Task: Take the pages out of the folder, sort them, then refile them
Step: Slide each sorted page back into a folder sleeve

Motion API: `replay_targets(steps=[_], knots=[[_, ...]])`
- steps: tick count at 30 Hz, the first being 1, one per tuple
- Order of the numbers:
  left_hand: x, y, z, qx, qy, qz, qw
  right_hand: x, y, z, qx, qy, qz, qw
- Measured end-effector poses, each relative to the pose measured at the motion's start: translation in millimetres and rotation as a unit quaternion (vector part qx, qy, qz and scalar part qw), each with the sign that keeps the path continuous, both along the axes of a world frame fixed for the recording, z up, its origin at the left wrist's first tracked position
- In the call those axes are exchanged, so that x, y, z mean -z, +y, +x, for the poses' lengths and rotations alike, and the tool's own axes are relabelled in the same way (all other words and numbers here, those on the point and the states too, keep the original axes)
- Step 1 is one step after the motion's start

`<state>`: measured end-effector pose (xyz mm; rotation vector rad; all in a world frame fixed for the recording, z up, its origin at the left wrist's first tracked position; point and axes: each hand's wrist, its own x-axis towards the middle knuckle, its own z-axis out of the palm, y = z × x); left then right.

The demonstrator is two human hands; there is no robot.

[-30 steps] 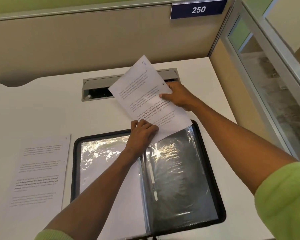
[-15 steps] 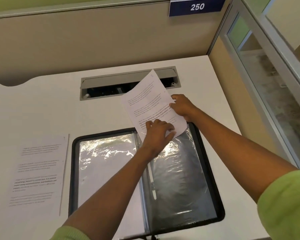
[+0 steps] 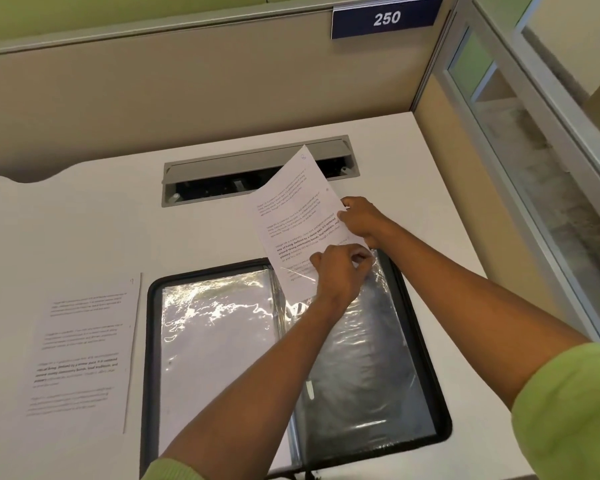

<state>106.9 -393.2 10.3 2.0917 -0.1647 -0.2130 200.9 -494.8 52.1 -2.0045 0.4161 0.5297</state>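
Observation:
An open black display folder (image 3: pixel 151 341) with clear plastic sleeves lies on the white desk (image 3: pixel 84 230). A printed page (image 3: pixel 298 216) stands tilted above the top of the right-hand sleeve (image 3: pixel 361 358), its lower end at the sleeve's mouth. My right hand (image 3: pixel 362 221) grips the page's right edge. My left hand (image 3: pixel 340 275) pinches the sleeve's top edge over the page's bottom corner. The left sleeve holds a white sheet (image 3: pixel 219 341). A second printed page (image 3: pixel 80 355) lies flat on the desk, left of the folder.
A grey cable slot (image 3: pixel 257 168) with an open flap is set in the desk just behind the folder. Beige partition walls close the back and right, with a blue "250" sign (image 3: pixel 387 18) up top. A glass panel (image 3: pixel 534 188) stands to the right.
The held page has come down and to the right, toward the right sleeve's mouth. My left hand shifted right to the sleeve's top edge, and my right hand followed the page downward.

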Motion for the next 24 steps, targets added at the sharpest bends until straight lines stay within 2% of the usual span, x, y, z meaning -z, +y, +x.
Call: replay_targets(steps=[10, 15, 19, 21, 24], knots=[[-2.0, 0.8, 13.1, -0.063, -0.007, -0.005, 0.998, 7.2, -38.3, -21.9, -0.027, 0.021, 0.016, 0.999], [1.1, 42.0, 25.4, -0.141, -0.052, 0.050, 0.987, 10.4, -62.7, -44.3, -0.018, 0.049, 0.048, 0.997], [2.7, 83.7, 58.7, -0.222, 0.027, 0.105, 0.969, 10.1, -74.5, -51.0, -0.007, 0.065, 0.120, 0.991], [1.9, 97.0, 74.5, -0.228, 0.090, 0.054, 0.968, 10.5, -76.0, -51.1, -0.005, 0.064, 0.133, 0.989], [-2.5, 107.2, 87.9, -0.246, 0.175, -0.081, 0.950, 9.7, -74.8, -50.0, -0.008, 0.058, 0.133, 0.989]])
